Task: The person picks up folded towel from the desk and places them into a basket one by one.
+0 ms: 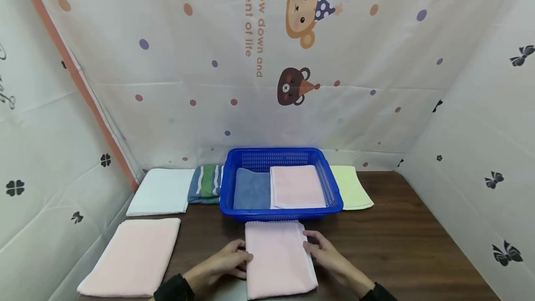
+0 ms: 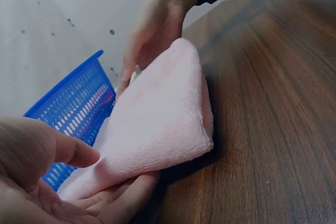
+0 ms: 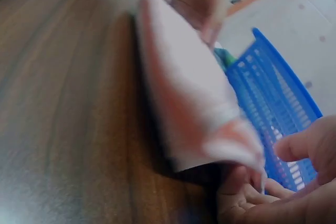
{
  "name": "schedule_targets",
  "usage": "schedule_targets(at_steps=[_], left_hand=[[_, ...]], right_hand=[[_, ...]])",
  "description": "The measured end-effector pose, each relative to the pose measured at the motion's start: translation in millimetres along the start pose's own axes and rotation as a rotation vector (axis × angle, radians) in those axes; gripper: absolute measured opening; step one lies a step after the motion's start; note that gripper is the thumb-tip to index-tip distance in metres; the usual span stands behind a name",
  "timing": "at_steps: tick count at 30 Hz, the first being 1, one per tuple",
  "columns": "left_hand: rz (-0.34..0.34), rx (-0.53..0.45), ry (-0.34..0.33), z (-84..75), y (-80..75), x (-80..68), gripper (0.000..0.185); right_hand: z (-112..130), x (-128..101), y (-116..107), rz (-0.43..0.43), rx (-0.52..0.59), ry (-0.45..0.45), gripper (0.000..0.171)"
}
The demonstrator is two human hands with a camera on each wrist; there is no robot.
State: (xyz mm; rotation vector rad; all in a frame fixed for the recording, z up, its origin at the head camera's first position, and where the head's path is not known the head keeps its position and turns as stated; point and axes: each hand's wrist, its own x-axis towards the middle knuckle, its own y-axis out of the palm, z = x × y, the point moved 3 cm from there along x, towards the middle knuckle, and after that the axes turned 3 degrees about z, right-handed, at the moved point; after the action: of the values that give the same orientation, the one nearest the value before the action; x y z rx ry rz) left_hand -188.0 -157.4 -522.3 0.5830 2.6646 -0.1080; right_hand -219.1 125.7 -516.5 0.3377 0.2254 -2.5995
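Note:
A folded pink towel (image 1: 280, 259) lies in front of the blue basket, between both hands. My left hand (image 1: 231, 260) holds its left edge; in the left wrist view the fingers (image 2: 128, 198) are tucked beneath the cloth, with the thumb at its upper face. At the opposite edge, my right hand (image 1: 328, 253) has its fingers (image 3: 236, 195) curled under the cloth, while the thumb stands off to the side. Both wrist views show the towel's near end raised over the wooden table, and the right wrist view is blurred.
The blue basket (image 1: 282, 215) holds a blue towel (image 1: 252, 189) and another pink towel (image 1: 297, 187). To its left are a striped towel (image 1: 205, 184), a pale white-blue towel (image 1: 160, 191) and a larger pink towel (image 1: 130, 257). A yellow-green towel (image 1: 351, 187) lies right of the basket.

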Motion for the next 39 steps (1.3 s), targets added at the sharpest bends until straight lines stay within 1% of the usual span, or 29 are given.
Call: schedule_targets(at_steps=[4, 7, 9, 14, 17, 19, 21, 23, 25, 28, 33, 36, 39], left_hand=[[0.008, -0.010, -0.021, 2.8, 2.6, 2.5, 0.034], [0.011, -0.019, -0.036, 2.1, 1.1, 4.5, 0.030], [0.021, -0.027, -0.045, 0.3, -0.7, 6.0, 0.029], [0.002, -0.048, -0.040, -1.5, -1.0, 6.9, 0.030], [-0.014, -0.038, -0.033, -1.7, -1.3, 7.4, 0.027], [-0.023, -0.026, -0.036, -1.2, -1.1, 6.9, 0.020], [-0.028, -0.011, -0.038, -0.8, -0.8, 6.1, 0.013], [-0.040, 0.003, -0.041, -1.4, -0.7, 5.0, 0.008], [-0.052, 0.014, -0.041, -3.0, -1.4, 5.8, 0.008], [-0.054, 0.013, -0.040, -4.8, -2.3, 7.4, 0.010], [-0.035, -0.009, -0.053, 1.6, -2.7, 3.5, 0.025], [-0.031, -0.006, -0.067, 2.5, -4.0, 3.7, 0.030], [-0.031, -0.006, -0.066, -1.2, -5.6, 6.4, 0.030]], right_hand=[[-3, -4, -6, 0.014, -0.007, 0.097, 0.062], [0, -4, -7, 0.033, -0.039, 0.143, 0.067], [3, -4, -7, 0.032, -0.038, 0.156, 0.068], [9, 0, -9, 0.025, -0.036, 0.128, 0.076], [8, -1, -11, 0.045, -0.012, 0.142, 0.079], [6, -1, -12, 0.085, 0.014, 0.168, 0.072], [3, -2, -14, 0.131, 0.037, 0.199, 0.058], [1, 0, -15, 0.176, 0.052, 0.198, 0.044], [1, 3, -16, 0.202, 0.061, 0.192, 0.036], [1, 8, -17, 0.218, 0.063, 0.184, 0.035], [1, 14, -17, 0.254, 0.050, 0.196, 0.034], [0, 13, -16, 0.260, 0.063, 0.180, 0.031], [1, 14, -17, 0.242, 0.073, 0.165, 0.028]])
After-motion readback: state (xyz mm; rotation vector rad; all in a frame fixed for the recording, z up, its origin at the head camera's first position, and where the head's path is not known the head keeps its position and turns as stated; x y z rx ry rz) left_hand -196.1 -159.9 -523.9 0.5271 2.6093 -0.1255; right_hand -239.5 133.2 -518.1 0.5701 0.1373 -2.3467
